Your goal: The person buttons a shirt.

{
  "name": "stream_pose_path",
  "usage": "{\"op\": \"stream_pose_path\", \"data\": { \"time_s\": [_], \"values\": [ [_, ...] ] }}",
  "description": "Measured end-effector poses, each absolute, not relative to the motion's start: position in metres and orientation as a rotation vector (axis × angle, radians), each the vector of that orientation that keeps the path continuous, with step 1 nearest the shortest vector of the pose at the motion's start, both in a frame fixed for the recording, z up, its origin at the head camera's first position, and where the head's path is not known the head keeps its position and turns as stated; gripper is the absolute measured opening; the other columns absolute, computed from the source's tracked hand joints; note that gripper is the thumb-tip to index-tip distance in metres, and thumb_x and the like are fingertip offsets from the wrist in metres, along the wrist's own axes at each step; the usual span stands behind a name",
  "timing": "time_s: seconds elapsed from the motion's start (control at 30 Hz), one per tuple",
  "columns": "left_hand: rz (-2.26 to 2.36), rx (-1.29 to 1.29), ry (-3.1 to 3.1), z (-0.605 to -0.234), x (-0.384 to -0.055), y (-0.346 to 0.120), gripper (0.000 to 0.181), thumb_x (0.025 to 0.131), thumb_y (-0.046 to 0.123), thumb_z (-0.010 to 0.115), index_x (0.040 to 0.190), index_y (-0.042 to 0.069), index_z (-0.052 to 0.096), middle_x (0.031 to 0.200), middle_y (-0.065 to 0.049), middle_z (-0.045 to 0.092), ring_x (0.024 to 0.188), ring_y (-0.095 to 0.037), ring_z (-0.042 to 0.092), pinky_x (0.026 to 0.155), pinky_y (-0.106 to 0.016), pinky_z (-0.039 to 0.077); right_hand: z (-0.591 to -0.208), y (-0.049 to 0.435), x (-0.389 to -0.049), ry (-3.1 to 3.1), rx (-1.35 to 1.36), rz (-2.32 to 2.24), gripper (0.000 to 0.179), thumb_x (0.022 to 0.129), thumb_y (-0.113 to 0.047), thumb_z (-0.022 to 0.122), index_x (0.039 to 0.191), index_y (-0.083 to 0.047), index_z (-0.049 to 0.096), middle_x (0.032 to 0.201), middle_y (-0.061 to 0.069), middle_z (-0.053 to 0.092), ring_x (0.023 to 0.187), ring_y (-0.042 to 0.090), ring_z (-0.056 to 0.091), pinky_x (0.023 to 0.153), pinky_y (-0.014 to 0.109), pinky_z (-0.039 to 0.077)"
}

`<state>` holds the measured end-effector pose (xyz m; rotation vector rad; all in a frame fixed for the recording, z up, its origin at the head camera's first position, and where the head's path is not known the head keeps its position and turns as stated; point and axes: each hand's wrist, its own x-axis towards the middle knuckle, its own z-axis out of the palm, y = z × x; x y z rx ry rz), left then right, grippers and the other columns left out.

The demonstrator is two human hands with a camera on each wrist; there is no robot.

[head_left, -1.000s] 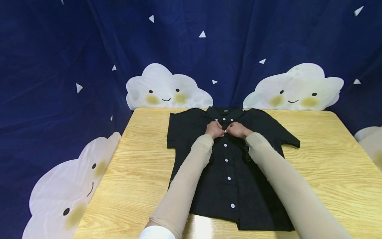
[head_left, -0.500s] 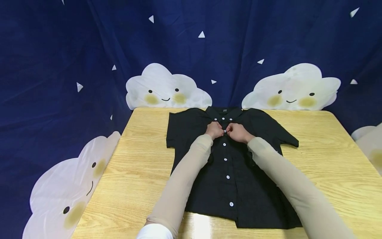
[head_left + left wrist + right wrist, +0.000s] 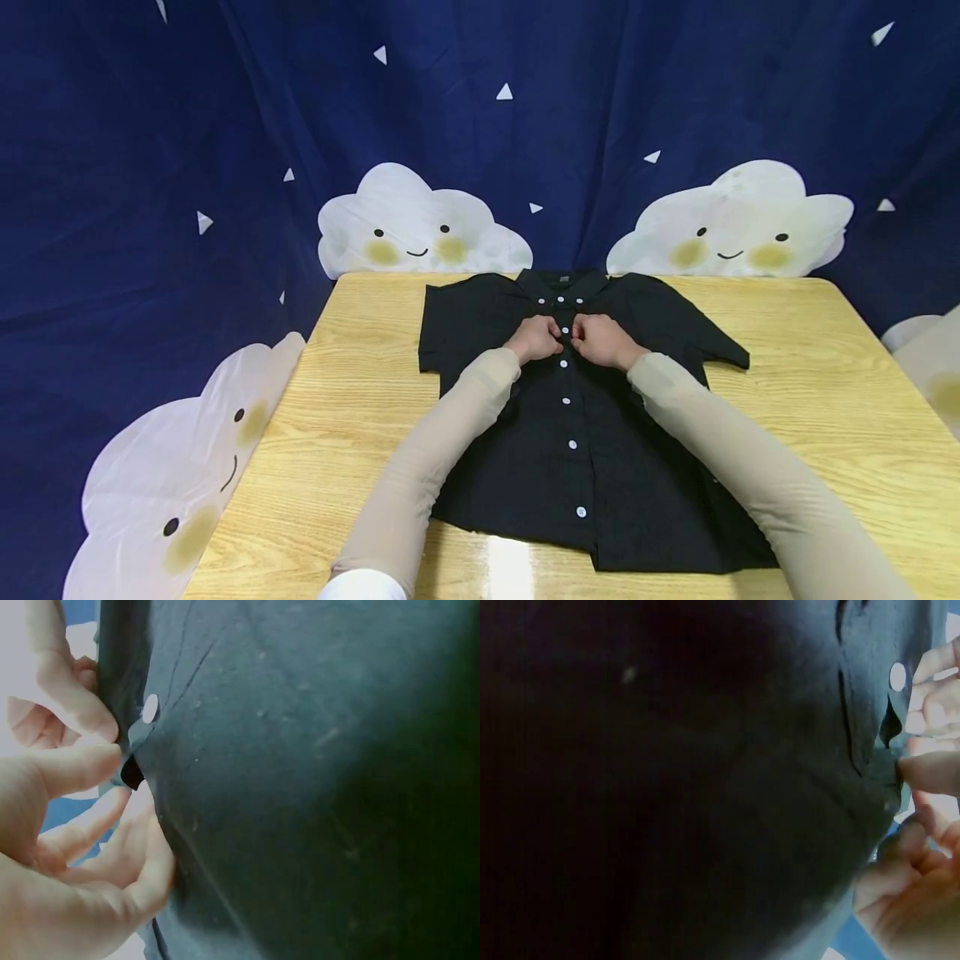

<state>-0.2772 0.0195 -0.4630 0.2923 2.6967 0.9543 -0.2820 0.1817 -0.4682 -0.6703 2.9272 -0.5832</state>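
A black short-sleeved button-up shirt lies flat, collar at the far side, white buttons down its front. My left hand is at the upper front, left of a white button. In the left wrist view, the left thumb and forefinger stand apart at the edge of the button band. My right hand is on the other side of that button, fingers bent. The right wrist view shows its thumb against the band, pinching the cloth. A button appears above it, beside the left fingertips.
The shirt lies on a light wooden table. Behind it hangs a dark blue curtain with white smiling clouds. Light-coloured sleeves cover both forearms. Another white button sits near the hem.
Both hands have drawn slightly away from the upper button, which now shows between them. The left thumb and forefinger have parted, and the left forearm has shifted left.
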Motion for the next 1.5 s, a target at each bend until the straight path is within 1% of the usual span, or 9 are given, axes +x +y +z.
{"op": "stream_pose_path", "data": {
  "time_s": [0.13,0.3,0.5,0.63,0.83,0.93,1.13,1.37,1.5],
  "values": [
    [0.846,0.368,2.75,-0.464,-0.272,0.022,0.013,0.081,0.015,0.074,0.091,0.01,0.067,0.086,0.001,0.062,0.077,-0.015,0.055,0.064,-0.022,0.042,-0.468,0.183,-0.279,2.94,-0.604,-0.513,0.018,0.085,-0.016,0.066,0.073,-0.011,0.053,0.063,0.003,0.052,0.058,0.021,0.052,0.055,0.034,0.041],
    [0.708,0.443,2.796,-0.466,-0.267,0.024,0.005,0.083,0.017,0.071,0.087,0.014,0.07,0.089,0.002,0.066,0.08,-0.015,0.058,0.069,-0.023,0.044,-0.466,0.18,-0.276,2.906,-0.547,-0.409,0.023,0.085,-0.023,0.067,0.066,-0.012,0.059,0.062,0.003,0.056,0.058,0.022,0.055,0.055,0.036,0.044],
    [0.661,0.478,2.784,-0.471,-0.266,0.025,0.005,0.084,0.017,0.07,0.089,0.015,0.071,0.091,0.003,0.066,0.084,-0.015,0.058,0.073,-0.025,0.045,-0.461,0.175,-0.272,2.818,-0.493,-0.315,0.022,0.084,-0.027,0.066,0.071,-0.009,0.067,0.068,0.005,0.06,0.06,0.022,0.056,0.056,0.035,0.045],
    [0.669,0.533,2.753,-0.474,-0.269,0.025,0.002,0.082,0.015,0.071,0.084,0.016,0.071,0.086,0.005,0.066,0.081,-0.015,0.059,0.071,-0.024,0.046,-0.459,0.173,-0.27,2.749,-0.495,-0.26,0.024,0.083,-0.029,0.066,0.073,-0.007,0.067,0.068,0.006,0.058,0.06,0.022,0.055,0.054,0.034,0.043],
    [0.671,0.667,2.683,-0.476,-0.272,0.023,0.005,0.078,0.015,0.074,0.079,0.02,0.071,0.08,0.006,0.064,0.074,-0.012,0.057,0.066,-0.022,0.045,-0.459,0.173,-0.27,2.715,-0.457,-0.253,0.027,0.082,-0.026,0.063,0.062,-0.008,0.06,0.064,0.007,0.053,0.056,0.022,0.053,0.05,0.03,0.04],
    [0.664,0.631,2.673,-0.475,-0.27,0.022,0.004,0.079,0.016,0.075,0.08,0.017,0.071,0.082,0.006,0.064,0.077,-0.013,0.057,0.068,-0.022,0.044,-0.46,0.172,-0.269,2.71,-0.433,-0.286,0.025,0.081,-0.023,0.062,0.06,-0.008,0.059,0.065,0.008,0.054,0.057,0.022,0.053,0.05,0.03,0.04],
    [0.73,0.557,2.643,-0.476,-0.267,0.02,0.003,0.08,0.018,0.074,0.08,0.015,0.073,0.079,0.01,0.063,0.075,-0.009,0.055,0.064,-0.019,0.042,-0.461,0.171,-0.268,2.7,-0.461,-0.303,0.024,0.082,-0.021,0.061,0.062,-0.007,0.06,0.066,0.008,0.055,0.058,0.022,0.054,0.052,0.03,0.041],
    [0.944,0.459,2.543,-0.474,-0.267,0.014,0.007,0.083,0.015,0.07,0.078,0.014,0.068,0.078,0.007,0.063,0.069,-0.011,0.054,0.059,-0.021,0.041,-0.465,0.175,-0.268,2.695,-0.422,-0.503,0.032,0.083,-0.022,0.06,0.054,-0.013,0.05,0.051,-0.001,0.043,0.045,0.015,0.045,0.045,0.026,0.034],
    [0.986,0.444,2.514,-0.474,-0.268,0.013,0.007,0.083,0.014,0.071,0.078,0.014,0.067,0.076,0.005,0.063,0.067,-0.011,0.054,0.058,-0.021,0.041,-0.467,0.177,-0.269,2.706,-0.449,-0.556,0.031,0.08,-0.02,0.062,0.053,-0.014,0.049,0.05,-0.002,0.041,0.044,0.015,0.044,0.044,0.026,0.033]
  ]
}}
